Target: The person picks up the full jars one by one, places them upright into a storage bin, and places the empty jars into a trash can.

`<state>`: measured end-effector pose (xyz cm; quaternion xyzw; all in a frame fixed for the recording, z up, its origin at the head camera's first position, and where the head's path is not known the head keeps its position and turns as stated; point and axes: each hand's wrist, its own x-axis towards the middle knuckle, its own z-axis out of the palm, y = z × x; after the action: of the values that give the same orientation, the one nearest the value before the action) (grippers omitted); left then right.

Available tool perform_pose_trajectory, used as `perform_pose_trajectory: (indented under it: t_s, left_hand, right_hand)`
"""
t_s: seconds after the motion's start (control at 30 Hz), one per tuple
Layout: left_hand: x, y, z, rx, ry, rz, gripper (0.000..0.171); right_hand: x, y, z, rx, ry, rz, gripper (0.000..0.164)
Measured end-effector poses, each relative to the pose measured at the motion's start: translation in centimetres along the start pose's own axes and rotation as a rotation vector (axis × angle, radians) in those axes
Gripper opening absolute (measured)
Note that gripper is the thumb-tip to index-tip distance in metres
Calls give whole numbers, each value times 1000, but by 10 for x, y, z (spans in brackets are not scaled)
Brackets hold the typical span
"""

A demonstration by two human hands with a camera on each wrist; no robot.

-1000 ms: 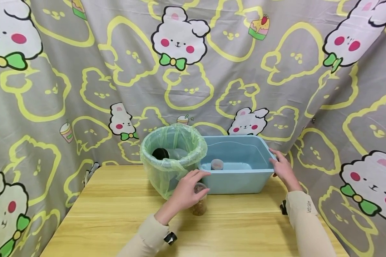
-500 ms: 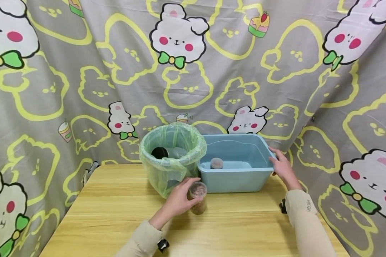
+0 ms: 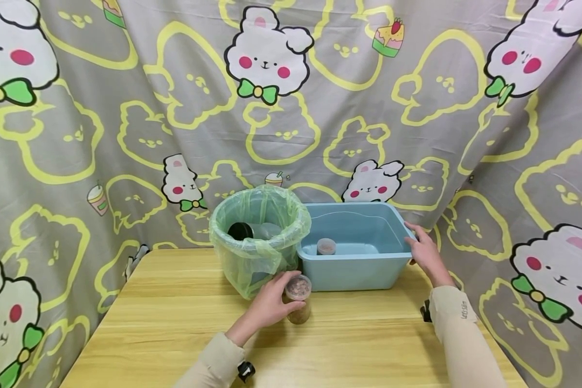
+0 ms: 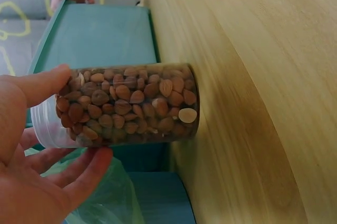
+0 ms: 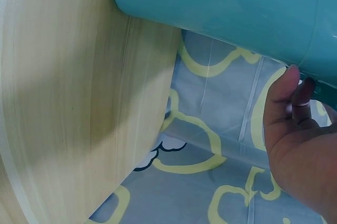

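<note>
A clear plastic jar of brown almonds (image 4: 129,103) stands upright on the wooden table, in front of the gap between a bucket and a blue bin. My left hand (image 3: 268,303) grips it near the lid from the left, thumb on one side and fingers on the other. At the far right, my right hand (image 3: 427,257) holds the end rim of the rectangular blue bin (image 3: 351,274); its fingers curl under the edge in the right wrist view. Inside the bin sits a small round container with a pale lid (image 3: 326,247).
Left of the bin, touching or close against it, stands a round bucket lined with a green plastic bag (image 3: 259,253). It holds a clear bottle with a black cap (image 3: 240,231). A printed grey curtain (image 3: 271,129) hangs behind and around the wooden table (image 3: 165,323).
My left hand has come down and left from over the jar and closed around its upper part. The jar stays in place, and my right hand keeps its hold on the bin.
</note>
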<state>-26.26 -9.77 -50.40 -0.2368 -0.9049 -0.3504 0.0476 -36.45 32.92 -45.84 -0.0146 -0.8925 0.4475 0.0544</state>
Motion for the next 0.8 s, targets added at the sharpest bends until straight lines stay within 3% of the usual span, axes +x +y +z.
perform_pose_trajectory:
  t_s: [0.47,0.8]
  left_hand:
    - [-1,9,-3,40,17,26,70]
    - [-1,30,-16,40,3,70,71]
  right_hand:
    - [3,3,1,8,-8,-2,56]
    - [4,3,1,2,-2,1,56]
